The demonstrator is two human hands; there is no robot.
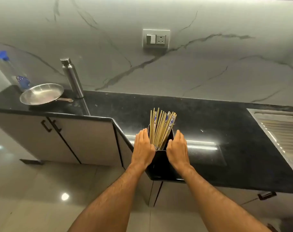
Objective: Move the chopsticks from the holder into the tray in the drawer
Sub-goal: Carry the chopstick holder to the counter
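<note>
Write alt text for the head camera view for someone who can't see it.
Two bare hands, left hand and right hand, press flat against the sides of a black holder full of chopsticks on a black counter. A steel pan and bottle stand far left.

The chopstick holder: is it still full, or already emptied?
Full. Many chopsticks stand in the black holder, tops fanned above its rim. Left hand and right hand flank it.

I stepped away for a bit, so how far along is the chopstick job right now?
Nothing looks done yet: the chopsticks all stand in the black holder on the countertop. In hand: the left hand and right hand rest flat against the holder's sides. Left: moving every chopstick; no open drawer or tray is in view.
</note>
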